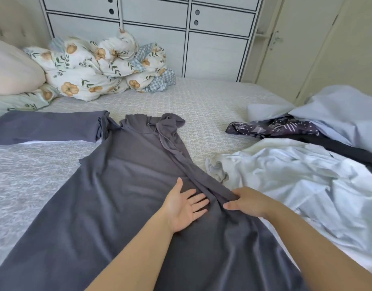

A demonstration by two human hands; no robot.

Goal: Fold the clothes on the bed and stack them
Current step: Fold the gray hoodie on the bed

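Observation:
A long dark grey dress [109, 198] lies spread flat on the bed [212, 106], neckline away from me. Its right sleeve is folded in over the body as a narrow strip. My left hand [186, 205] rests on the dress with the palm turned up and the fingers straight. My right hand [247, 201] grips the end of the folded sleeve strip, fingers curled under the cloth. A second grey garment [46, 128] lies flat at the left. At the right sits a loose heap of clothes: white [285, 175], pale blue [338, 114], dark patterned [271, 128].
A crumpled floral duvet [101, 68] and a pink pillow [13, 68] lie at the head of the bed, far left. White drawers [180, 28] and a cream wardrobe door [296, 43] stand behind the bed.

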